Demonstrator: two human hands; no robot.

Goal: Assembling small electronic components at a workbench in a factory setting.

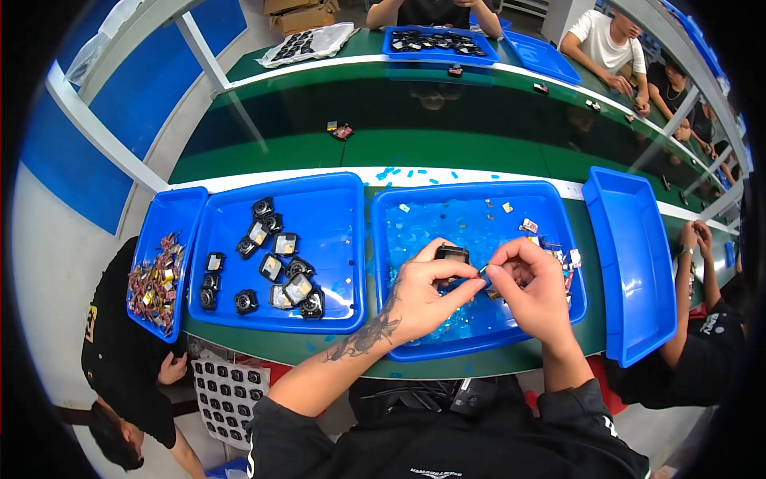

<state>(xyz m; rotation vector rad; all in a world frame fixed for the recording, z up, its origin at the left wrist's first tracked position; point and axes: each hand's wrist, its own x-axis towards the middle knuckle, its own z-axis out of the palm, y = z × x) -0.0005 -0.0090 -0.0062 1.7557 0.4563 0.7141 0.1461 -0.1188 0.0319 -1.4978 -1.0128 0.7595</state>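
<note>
My left hand (pixel 427 291) is closed around a small black housing (pixel 452 254), with its thumb and a finger reaching toward the right hand. Close beside it, my right hand (pixel 531 283) is pinched at the fingertips on a tiny piece too small to make out. Both hands are over a blue tray (pixel 471 349) strewn with bits of blue film (pixel 423 227). Small parts with pink and yellow pieces (pixel 570 259) lie along that tray's right side, partly hidden by my right hand.
Left of the hands, a blue tray (pixel 327 215) holds several black housings (pixel 271 267); beyond it stands a narrow tray (pixel 195 203) of small parts (pixel 159 279). Another blue tray (pixel 634 239) is at right. Across the green conveyor (pixel 271 148), other people work at trays.
</note>
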